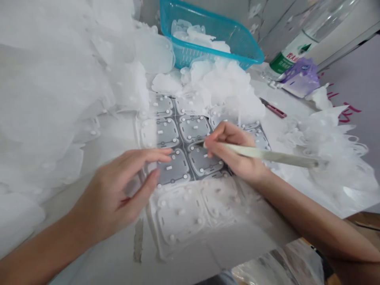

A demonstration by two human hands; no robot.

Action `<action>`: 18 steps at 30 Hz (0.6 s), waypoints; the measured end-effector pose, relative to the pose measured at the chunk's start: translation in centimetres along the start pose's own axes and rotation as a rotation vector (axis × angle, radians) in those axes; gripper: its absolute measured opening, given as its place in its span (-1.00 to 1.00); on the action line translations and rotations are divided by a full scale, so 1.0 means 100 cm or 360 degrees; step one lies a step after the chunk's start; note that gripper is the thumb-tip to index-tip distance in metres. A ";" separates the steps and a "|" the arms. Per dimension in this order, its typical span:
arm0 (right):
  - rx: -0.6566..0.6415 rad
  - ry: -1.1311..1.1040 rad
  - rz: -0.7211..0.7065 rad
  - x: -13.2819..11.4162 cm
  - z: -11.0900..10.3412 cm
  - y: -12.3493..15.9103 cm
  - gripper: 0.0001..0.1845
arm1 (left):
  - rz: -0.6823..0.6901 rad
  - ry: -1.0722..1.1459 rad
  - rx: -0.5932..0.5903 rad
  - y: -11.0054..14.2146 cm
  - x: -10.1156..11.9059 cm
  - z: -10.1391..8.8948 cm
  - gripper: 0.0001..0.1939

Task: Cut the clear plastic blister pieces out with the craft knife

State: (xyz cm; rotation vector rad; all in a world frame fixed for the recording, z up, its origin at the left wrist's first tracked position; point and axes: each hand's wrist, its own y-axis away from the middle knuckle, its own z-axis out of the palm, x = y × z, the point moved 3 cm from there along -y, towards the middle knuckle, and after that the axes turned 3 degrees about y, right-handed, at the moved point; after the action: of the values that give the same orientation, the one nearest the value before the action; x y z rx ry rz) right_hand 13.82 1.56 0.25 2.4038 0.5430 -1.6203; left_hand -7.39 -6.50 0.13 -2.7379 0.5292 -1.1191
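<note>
A translucent moulded sheet (196, 164) lies on the white table, divided into rounded panels with small raised pegs and slots. Part of it shows grey from something dark beneath. My left hand (118, 190) lies at the sheet's left side, fingers stretched out and thumb apart, holding nothing. Over the middle panels, my right hand (233, 148) pinches a long, slim, pale tool (273, 156) with a thin tip; its exact kind is unclear. The tip is at the upper edge of one panel, and the tool's other end points right.
A large heap of translucent white pieces (59, 71) fills the left. Behind the sheet are more loose pieces (225, 81) and a blue basket (249, 43) holding some. At right are a red-handled cutter (273, 107), a bottle (293, 55), a purple packet (303, 77) and clear scraps (332, 146).
</note>
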 end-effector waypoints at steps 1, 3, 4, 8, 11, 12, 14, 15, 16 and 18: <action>0.0128 -0.0130 0.0047 0.009 -0.004 -0.005 -0.91 | 0.0037 -0.0070 0.0108 0.000 0.001 -0.005 -0.82; 0.0297 -0.0367 0.0095 0.023 -0.013 -0.015 -0.92 | 0.0114 -0.0316 0.0219 -0.002 0.002 -0.011 -0.87; 0.0329 -0.0422 0.0086 0.028 -0.016 -0.019 -0.91 | 0.0118 -0.0430 0.0199 -0.003 0.001 -0.011 -0.88; 0.0329 -0.0404 0.0092 0.036 -0.028 -0.030 -0.86 | 0.0009 -0.0617 0.0001 -0.006 -0.007 -0.003 -0.68; 0.0359 -0.0406 0.0104 0.039 -0.036 -0.036 -0.84 | -0.0080 -0.0650 -0.0099 -0.005 -0.014 0.003 -0.50; 0.0365 -0.0408 0.0104 0.041 -0.038 -0.038 -0.84 | -0.0103 -0.0659 -0.0132 -0.004 -0.016 0.004 -0.44; 0.0377 -0.0413 0.0092 0.043 -0.043 -0.041 -0.84 | -0.0123 -0.0683 -0.0211 -0.003 -0.019 0.006 -0.36; 0.0387 -0.0408 0.0071 0.043 -0.045 -0.042 -0.84 | -0.0128 -0.0699 -0.0242 -0.003 -0.019 0.006 -0.34; 0.0402 -0.0393 0.0024 0.039 -0.046 -0.042 -0.84 | -0.0132 -0.0711 -0.0268 -0.004 -0.018 0.006 -0.33; 0.0377 -0.0329 -0.0087 0.025 -0.044 -0.039 -0.84 | -0.0148 -0.0715 -0.0321 -0.007 -0.014 0.008 -0.34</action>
State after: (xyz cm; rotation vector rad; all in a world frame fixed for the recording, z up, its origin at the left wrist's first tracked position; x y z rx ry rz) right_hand 16.84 7.15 -0.19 2.3545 0.4036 -2.0310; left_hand -7.58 -5.37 -1.21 -3.0780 0.4727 -0.4514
